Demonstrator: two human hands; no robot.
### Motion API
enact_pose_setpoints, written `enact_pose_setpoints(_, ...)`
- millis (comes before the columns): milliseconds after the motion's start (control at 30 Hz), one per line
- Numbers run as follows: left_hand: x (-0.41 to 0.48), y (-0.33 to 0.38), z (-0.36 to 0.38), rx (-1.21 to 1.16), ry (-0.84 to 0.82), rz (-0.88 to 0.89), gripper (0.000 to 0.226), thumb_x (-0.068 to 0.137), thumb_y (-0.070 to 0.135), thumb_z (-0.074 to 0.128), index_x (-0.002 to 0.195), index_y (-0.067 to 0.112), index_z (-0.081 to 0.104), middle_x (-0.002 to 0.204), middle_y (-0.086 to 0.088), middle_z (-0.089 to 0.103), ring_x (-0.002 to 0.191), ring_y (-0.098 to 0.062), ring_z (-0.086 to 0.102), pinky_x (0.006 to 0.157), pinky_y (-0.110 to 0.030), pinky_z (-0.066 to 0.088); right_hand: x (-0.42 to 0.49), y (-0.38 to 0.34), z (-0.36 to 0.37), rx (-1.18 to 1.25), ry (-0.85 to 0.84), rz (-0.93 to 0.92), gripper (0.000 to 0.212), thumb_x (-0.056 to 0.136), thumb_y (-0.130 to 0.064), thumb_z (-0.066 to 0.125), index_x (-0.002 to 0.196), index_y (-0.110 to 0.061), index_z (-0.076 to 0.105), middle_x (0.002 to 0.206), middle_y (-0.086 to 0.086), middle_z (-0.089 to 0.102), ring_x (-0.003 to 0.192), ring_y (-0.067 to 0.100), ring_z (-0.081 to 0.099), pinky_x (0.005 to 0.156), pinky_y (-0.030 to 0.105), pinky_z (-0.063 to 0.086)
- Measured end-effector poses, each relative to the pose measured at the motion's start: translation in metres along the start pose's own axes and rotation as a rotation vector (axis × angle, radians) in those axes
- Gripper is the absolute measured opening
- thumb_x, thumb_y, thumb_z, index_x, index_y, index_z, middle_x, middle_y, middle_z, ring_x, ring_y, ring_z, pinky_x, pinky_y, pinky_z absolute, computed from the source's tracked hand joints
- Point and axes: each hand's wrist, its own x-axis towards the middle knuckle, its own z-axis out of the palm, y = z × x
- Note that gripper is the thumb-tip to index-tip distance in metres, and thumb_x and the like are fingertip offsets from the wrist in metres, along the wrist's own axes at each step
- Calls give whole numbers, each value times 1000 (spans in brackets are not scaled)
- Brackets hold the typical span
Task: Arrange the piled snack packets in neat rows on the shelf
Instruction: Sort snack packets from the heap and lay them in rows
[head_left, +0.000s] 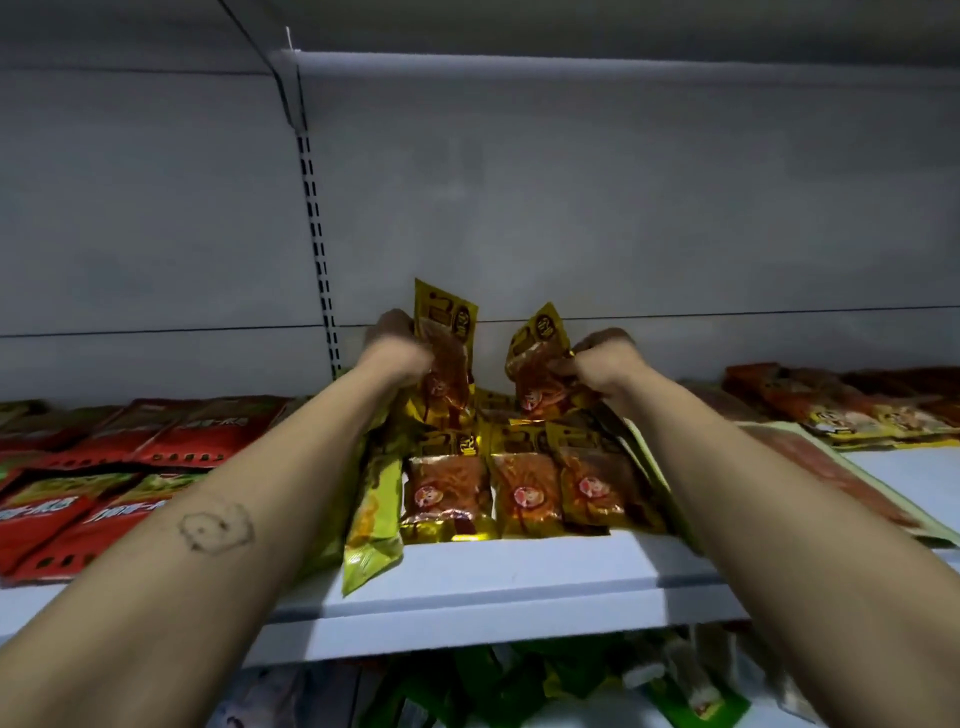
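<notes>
While my arms reach over the white shelf, my left hand has its fingers curled round a glossy yellow packet and holds it upright, the clear window showing orange-red strips inside. My right hand pinches a second yellow packet of the same kind by its crinkled edge, tilted with its top leaning toward eleven o'clock. Both are lifted above a loose heap of like packets near the pale back wall. At six o'clock from that heap a row of three flat packets lies side by side, edges touching, each a shiny foil rectangle with a round red mark on its window. Just beside the row at nine o'clock lies a long yellow-green packet, its crimped end hanging over the shelf's front lip. Further toward nine o'clock red packets lie flat and overlapping – smooth, matte-looking film. Toward three o'clock more red and yellow packets lie spread near the wall, and a broad pale flat packet lies under my right forearm. A slotted metal upright runs up the wall at eleven o'clock. Below the shelf, at six o'clock, green packets lie jumbled.
</notes>
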Motion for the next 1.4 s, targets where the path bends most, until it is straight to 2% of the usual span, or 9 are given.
enact_pose_setpoints(200,25,9,34,-32,-29,-127,20,94,10,57,108,0,65,111,-18,68,86,-27,62,52,-28,46,37,7,12,-87,-140,-36,41,75,-31,85,96,0,70,89,11,67,81,25,64,61,27,44)
enact_pose_setpoints(400,19,13,61,661,-51,74,69,90,36,68,142,8,33,141,-16,44,129,-36,46,99,-44,43,37,10,27,-639,-214,-166,34,89,-20,64,122,-9,61,121,12,63,107,31,63,74,29,47)
enact_pose_setpoints(567,16,17,58,926,-371,240,48,93,45,58,136,25,52,136,-4,56,124,-28,52,102,-42,41,37,4,33,-917,-268,-360,37,88,-33,64,122,-19,61,126,8,62,113,31,59,83,33,46)
enact_pose_setpoints(667,4,20,51,945,-597,214,46,104,36,46,147,21,44,145,-6,50,127,-27,51,97,-35,44,32,-3,32,-951,-387,-476,48,91,-48,61,135,-27,55,136,4,55,121,29,54,95,36,45)
enact_pose_setpoints(767,1,17,53,949,-596,199,45,105,22,45,149,16,42,144,-9,51,125,-28,53,84,-28,43,29,-2,38,-959,-504,-518,53,93,-52,57,138,-25,53,136,4,56,117,28,55,95,37,49)
enact_pose_setpoints(867,-1,12,60,931,-609,181,46,103,20,48,148,14,42,145,-11,50,126,-31,53,89,-30,46,33,6,46,-1047,-567,-480,52,92,-56,57,129,-19,59,125,6,62,106,27,59,88,33,50)
enact_pose_setpoints(1033,1,3,61,769,-604,149,57,98,10,51,152,21,37,149,-12,46,128,-32,52,94,-32,48,33,7,49,-1125,-480,-515,53,91,-60,54,120,-17,62,119,7,63,106,29,60,80,31,45)
enact_pose_setpoints(1167,-1,0,58,707,-624,147,59,100,12,50,155,26,32,149,-11,47,119,-30,57,73,-25,44,25,10,58,-1224,-404,-571,48,97,-55,46,121,-16,60,127,9,60,118,30,55,94,35,39)
enact_pose_setpoints(1400,-5,2,56,766,-598,185,50,98,9,49,148,16,41,140,-13,53,115,-31,56,77,-28,46,24,8,56,-1161,-403,-585,50,97,-55,45,132,-21,54,137,6,56,124,29,52,101,38,40)
